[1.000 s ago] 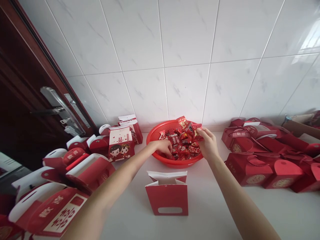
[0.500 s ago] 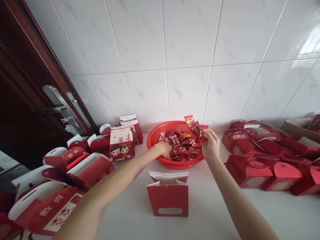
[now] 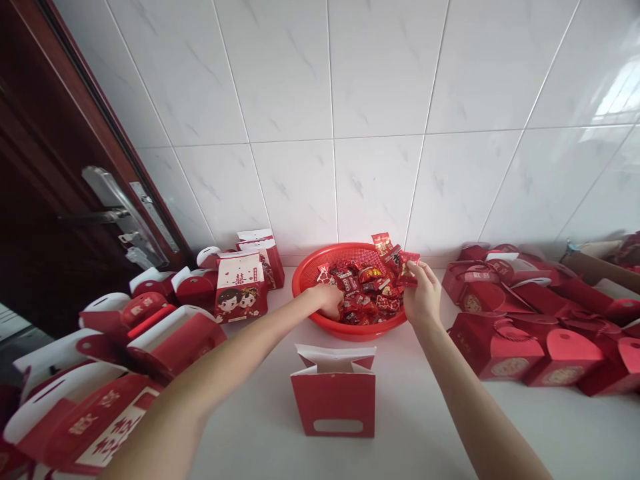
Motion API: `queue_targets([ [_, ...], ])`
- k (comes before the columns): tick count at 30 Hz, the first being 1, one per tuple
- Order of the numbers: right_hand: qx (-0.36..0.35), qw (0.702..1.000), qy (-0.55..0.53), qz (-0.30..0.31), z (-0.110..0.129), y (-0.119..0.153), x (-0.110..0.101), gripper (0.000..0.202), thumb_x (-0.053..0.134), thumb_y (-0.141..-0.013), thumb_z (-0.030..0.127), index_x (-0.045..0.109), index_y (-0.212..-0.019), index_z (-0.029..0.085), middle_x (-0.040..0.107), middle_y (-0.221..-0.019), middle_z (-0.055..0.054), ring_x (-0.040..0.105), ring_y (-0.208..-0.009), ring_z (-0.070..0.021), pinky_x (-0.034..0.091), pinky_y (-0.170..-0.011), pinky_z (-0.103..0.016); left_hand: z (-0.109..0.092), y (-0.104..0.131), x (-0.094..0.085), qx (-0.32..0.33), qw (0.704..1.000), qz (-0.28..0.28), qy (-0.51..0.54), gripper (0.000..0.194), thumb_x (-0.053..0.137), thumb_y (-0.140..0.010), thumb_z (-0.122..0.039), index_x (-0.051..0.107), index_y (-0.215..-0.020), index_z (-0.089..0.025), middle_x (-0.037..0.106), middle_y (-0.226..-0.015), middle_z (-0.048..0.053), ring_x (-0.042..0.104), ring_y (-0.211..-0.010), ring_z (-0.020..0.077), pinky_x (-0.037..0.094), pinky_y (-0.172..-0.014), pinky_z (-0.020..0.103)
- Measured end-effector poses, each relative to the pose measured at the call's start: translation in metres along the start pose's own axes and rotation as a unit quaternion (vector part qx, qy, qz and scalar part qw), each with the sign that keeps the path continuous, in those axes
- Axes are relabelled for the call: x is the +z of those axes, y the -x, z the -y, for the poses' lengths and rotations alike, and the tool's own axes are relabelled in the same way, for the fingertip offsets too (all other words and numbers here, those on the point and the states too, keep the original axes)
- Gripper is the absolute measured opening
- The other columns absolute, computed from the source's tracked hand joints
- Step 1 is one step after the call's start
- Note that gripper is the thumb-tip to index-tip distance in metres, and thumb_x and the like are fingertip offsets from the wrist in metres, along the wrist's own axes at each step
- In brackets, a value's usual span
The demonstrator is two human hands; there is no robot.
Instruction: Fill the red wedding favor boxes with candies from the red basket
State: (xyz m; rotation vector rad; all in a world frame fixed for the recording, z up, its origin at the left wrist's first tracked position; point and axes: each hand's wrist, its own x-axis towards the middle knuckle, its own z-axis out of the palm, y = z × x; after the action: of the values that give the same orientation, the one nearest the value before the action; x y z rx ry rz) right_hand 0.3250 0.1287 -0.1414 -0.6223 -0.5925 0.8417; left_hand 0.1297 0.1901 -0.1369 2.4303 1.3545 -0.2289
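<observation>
A red plastic basket (image 3: 345, 331) with a perforated wall stands against the tiled wall, holding many wrapped candies (image 3: 363, 287) in red, brown and gold. My left hand (image 3: 327, 299) reaches into its left side, fingers curled down among the candies; what they grip, if anything, is hidden. Over the basket's right rim, my right hand (image 3: 423, 291) is closed on several wrapped candies (image 3: 409, 267), which stick out to the left of the fingers. In front of the basket stands an upright red paper box (image 3: 334, 397), its white-lined top open and a pale oval window low on its front.
Open red gift boxes (image 3: 175, 340) crowd the left, with a cartoon-couple box (image 3: 242, 290) near the basket. Closed red gift boxes (image 3: 505, 347) stand in rows on the right, before a cardboard carton (image 3: 600, 263). A dark door (image 3: 45, 147) with a metal handle is at far left.
The view has shifted very slightly. My left hand stays in the basket and my right hand still holds the candies above the rim, with hardly any movement.
</observation>
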Motion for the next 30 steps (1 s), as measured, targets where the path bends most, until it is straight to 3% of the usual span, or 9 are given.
queue_targets([
  [7, 0.008, 1.0, -0.022, -0.012, 0.001, 0.001, 0.003, 0.026, 0.085, -0.056, 0.03, 0.063, -0.064, 0.02, 0.064, -0.066, 0.004, 0.061, -0.064, -0.0113, 0.05, -0.06, -0.023, 0.005, -0.002, -0.004, 0.022, 0.995, -0.027, 0.091, 0.003, 0.068, -0.058, -0.017, 0.067, -0.06, -0.019, 0.067, -0.062, 0.001, 0.062, -0.062, 0.0186, 0.045, -0.059, 0.026],
  [11, 0.014, 1.0, -0.025, -0.01, 0.002, 0.001, 0.003, 0.025, 0.085, -0.056, 0.029, 0.063, -0.062, 0.019, 0.063, -0.064, 0.004, 0.06, -0.062, -0.0108, 0.05, -0.059, -0.022, 0.011, -0.008, -0.005, 0.048, 0.982, -0.067, 0.17, 0.014, 0.061, -0.067, -0.016, 0.073, -0.075, -0.018, 0.074, -0.079, 0.002, 0.067, -0.075, 0.0182, 0.048, -0.067, 0.024],
  [17, 0.025, 0.999, -0.032, -0.01, 0.002, 0.001, 0.003, 0.026, 0.086, -0.055, 0.028, 0.062, -0.061, 0.019, 0.062, -0.063, 0.004, 0.059, -0.061, -0.0099, 0.049, -0.058, -0.021, 0.018, -0.018, -0.003, 0.085, 0.95, -0.105, 0.28, 0.019, 0.06, -0.068, -0.016, 0.073, -0.082, -0.016, 0.076, -0.082, 0.004, 0.069, -0.08, 0.0193, 0.052, -0.074, 0.027],
  [30, 0.037, 0.999, -0.035, -0.01, 0.003, 0.002, 0.003, 0.023, 0.083, -0.055, 0.028, 0.063, -0.06, 0.019, 0.061, -0.063, 0.004, 0.056, -0.061, -0.0093, 0.046, -0.056, -0.02, 0.021, -0.016, -0.005, 0.094, 0.896, -0.176, 0.396, 0.024, 0.079, -0.066, -0.026, 0.075, -0.087, -0.015, 0.076, -0.092, 0.006, 0.068, -0.087, 0.0211, 0.05, -0.08, 0.031],
])
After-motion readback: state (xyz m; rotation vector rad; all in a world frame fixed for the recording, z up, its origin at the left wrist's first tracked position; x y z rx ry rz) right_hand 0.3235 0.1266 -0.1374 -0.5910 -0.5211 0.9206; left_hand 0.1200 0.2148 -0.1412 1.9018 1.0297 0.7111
